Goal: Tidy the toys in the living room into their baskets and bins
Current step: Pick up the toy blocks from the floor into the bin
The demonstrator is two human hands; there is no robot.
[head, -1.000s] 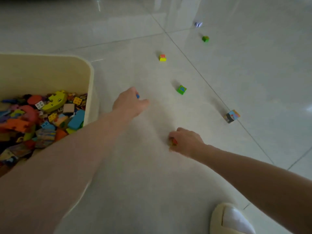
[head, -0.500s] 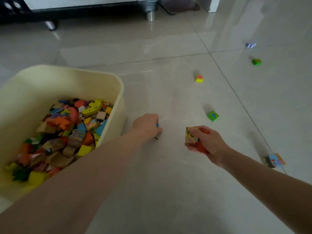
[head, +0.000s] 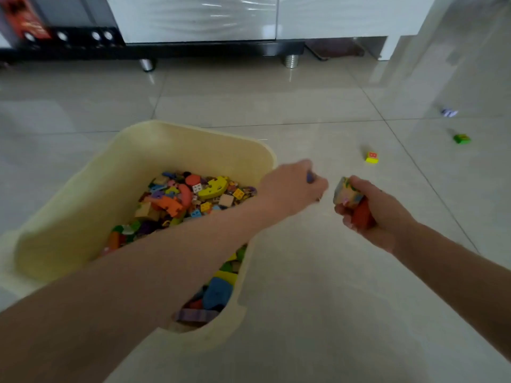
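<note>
Gripping blocks [head: 349,193], both hands [head: 293,186] hover beside bin [head: 193,139].

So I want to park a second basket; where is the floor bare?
Bare tiles lie right of the cream bin below the right hand, and between bin and cabinet. The bin is packed; yellow block and green block dot the far right.

head view | 1 wide-angle camera | faces forward and down | bin [head: 193,139] close below | floor [head: 318,272] beyond
</note>
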